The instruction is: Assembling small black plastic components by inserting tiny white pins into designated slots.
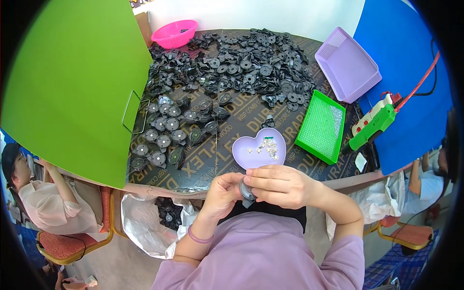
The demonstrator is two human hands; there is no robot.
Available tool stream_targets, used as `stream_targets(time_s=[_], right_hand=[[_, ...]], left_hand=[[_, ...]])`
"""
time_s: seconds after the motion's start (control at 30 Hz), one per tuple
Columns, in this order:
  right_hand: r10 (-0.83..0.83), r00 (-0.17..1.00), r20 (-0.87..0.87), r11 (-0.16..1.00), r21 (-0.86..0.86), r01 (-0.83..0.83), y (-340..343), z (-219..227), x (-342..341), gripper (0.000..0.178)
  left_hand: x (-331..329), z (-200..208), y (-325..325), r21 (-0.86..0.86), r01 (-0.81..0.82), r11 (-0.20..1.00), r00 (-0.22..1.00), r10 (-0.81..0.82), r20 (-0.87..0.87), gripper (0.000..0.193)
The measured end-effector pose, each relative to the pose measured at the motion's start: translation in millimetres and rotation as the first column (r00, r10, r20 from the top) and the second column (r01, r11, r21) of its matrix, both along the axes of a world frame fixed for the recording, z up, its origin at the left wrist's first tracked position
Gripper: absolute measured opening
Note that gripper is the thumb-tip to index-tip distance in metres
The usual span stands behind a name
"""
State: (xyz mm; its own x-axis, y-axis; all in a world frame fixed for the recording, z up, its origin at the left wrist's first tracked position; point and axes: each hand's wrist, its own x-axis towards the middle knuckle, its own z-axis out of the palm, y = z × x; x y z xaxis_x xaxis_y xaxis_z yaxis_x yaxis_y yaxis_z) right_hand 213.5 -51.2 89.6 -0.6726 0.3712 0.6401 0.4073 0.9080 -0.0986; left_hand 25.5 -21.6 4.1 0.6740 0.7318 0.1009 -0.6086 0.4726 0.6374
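Observation:
Close to the table's front edge, my left hand [223,194] grips a dark grey round plastic part [248,191] by its left side. My right hand [285,185] is closed over the same part from the right, its fingertips on the upper face. Whether those fingertips also hold something small cannot be seen. Just beyond my hands sits a purple heart-shaped bowl [241,155] with several small white round pieces [269,146] in it. A lone dark part [268,122] lies behind the bowl. To the left, several round-faced grey parts [163,141] are spread in loose rows.
A large heap of dark parts [251,63] covers the back. Pink basket [166,38] at back left; purple basket [345,63] and green tray [303,123] at right, beside a green tool [372,130]. Green [72,87] and blue [403,96] partitions flank me. A white sack [137,222] stands below.

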Motion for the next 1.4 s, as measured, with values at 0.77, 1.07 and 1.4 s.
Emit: stream_targets(time_s=[0.77, 1.07, 1.4], right_hand=[[-0.19, 0.982, 0.009, 0.961, 0.208, 0.184, -2, -15, -30, 0.024], [-0.18, 0.957, 0.225, 0.982, 0.1, 0.161, 95, -62, -87, 0.011], [-0.387, 0.9, 0.2, 0.916, -0.023, 0.4, 144, -42, -50, 0.015]], left_hand=[[-13, 1, 3, 0.091, -0.12, 0.989, 0.988, 0.128, -0.089, 0.028], [-47, 18, 23, 0.203, -0.808, 0.553, 0.557, 0.829, -0.042, 0.02], [-44, 13, 18, 0.193, -0.753, 0.629, 0.63, 0.774, -0.066, 0.021]])
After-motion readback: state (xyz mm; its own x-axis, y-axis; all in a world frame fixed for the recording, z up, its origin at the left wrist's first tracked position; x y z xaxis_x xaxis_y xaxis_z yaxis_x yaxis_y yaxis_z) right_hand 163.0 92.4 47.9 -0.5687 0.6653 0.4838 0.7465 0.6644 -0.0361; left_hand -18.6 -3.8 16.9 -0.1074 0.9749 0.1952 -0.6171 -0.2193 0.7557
